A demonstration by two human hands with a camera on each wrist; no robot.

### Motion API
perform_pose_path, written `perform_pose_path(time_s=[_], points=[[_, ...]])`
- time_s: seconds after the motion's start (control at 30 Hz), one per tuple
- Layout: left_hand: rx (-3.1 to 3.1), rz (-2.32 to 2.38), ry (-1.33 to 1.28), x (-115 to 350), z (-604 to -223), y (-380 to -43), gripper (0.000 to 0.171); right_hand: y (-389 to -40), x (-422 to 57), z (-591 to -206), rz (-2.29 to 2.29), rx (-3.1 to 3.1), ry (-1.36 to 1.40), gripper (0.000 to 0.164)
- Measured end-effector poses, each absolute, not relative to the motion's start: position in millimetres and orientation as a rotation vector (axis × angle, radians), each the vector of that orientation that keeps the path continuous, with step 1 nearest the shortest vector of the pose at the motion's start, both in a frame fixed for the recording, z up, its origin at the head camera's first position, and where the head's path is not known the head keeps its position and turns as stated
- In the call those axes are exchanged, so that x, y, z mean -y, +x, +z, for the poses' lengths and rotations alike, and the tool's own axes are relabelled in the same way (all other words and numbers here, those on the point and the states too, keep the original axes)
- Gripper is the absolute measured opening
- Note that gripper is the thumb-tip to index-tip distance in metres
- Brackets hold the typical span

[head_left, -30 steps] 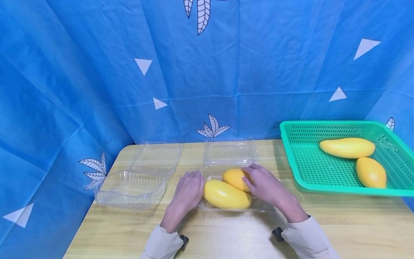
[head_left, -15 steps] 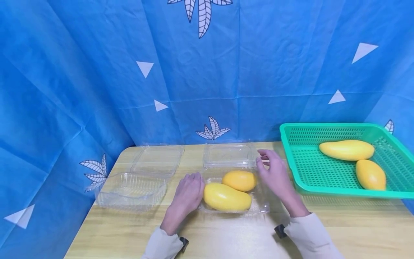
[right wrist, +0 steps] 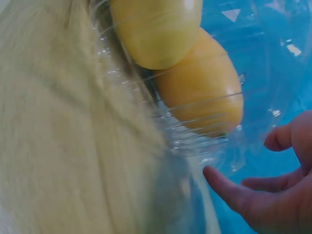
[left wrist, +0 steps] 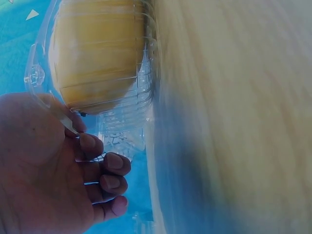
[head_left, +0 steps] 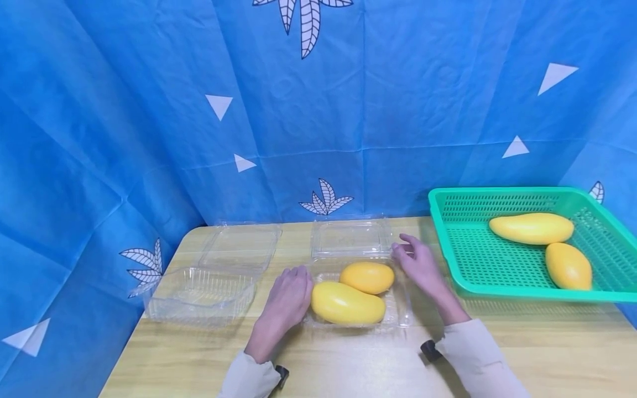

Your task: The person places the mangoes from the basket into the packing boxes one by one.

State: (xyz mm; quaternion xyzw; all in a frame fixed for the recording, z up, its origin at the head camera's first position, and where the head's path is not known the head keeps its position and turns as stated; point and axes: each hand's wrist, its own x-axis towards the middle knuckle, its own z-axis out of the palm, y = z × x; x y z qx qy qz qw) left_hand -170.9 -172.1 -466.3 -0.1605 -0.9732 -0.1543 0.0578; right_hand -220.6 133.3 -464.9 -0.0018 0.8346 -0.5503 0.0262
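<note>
Two yellow mangoes lie side by side in a clear plastic clamshell box [head_left: 402, 309]: a larger mango [head_left: 348, 303] in front, a smaller orange-yellow mango [head_left: 367, 277] behind it. My left hand [head_left: 287, 296] pinches the box's left rim, the thumb at the edge and the fingers curled beneath, as the left wrist view shows. My right hand [head_left: 420, 268] is at the box's right rear corner, near the hinge of the raised lid [head_left: 352, 237]. Its thumb and fingers [right wrist: 229, 187] are spread apart with nothing between them.
A green plastic basket [head_left: 450, 260] on the right holds a long mango [head_left: 531, 228] and a rounder mango [head_left: 569, 266]. On the left stands another clear clamshell box [head_left: 199, 304] with its lid [head_left: 241, 246] folded back. A blue curtain [head_left: 398, 110] hangs behind the wooden table [head_left: 368, 365].
My right hand has let go of the smaller mango, now lying in the box, and moved back and right to the rear corner. My left hand stays at the left rim.
</note>
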Motion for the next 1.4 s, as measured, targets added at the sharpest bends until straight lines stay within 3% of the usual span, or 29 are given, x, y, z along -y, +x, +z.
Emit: perform_pose_path(time_s=[0.47,1.4], points=[[2.945,-0.457,-0.478,172.8,-465.4,-169.9,0.03,-226.7,-126.5,-481.7,-2.033,-2.067,0.085,0.059],[2.964,-0.355,-0.435,166.3,-463.4,-170.7,0.028,-227.7,-123.3,-470.9,-2.192,-2.093,0.105,0.049]])
